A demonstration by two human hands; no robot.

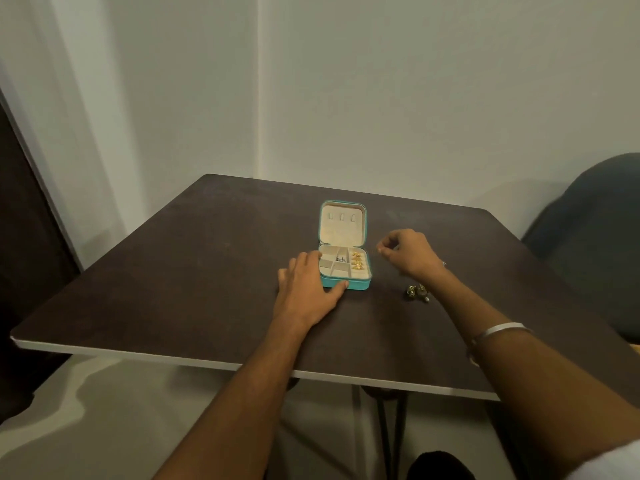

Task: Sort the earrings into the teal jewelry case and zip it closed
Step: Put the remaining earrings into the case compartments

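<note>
**Teal case pinned open, a pinch hovering beside it**

Teal jewelry case (346, 284) sat just right of the frame's centre on the dark table (173, 271), lid thrown back toward the wall so every cream compartment faced you. You had your left hand (308, 285) laid against its lower left corner, fingers straight along the left wall and thumb pressed to the front edge. That looked like bracing, so the light case wouldn't skid while you loaded it.

Gold earrings (356, 260) already filled the right-hand compartment in a column, and small dark pieces (341, 259) lay in the narrow middle one, so like went with like.

Your right hand (407, 252) hung just right of the case, fingertips drawn together in a tight pinch. Whether anything sat in that pinch was too small to tell. Loose earrings (417, 292) waited on the table at lower right, beside your wrist and within easy reach for the next pick. Zipping was clearly not yet due.
</note>
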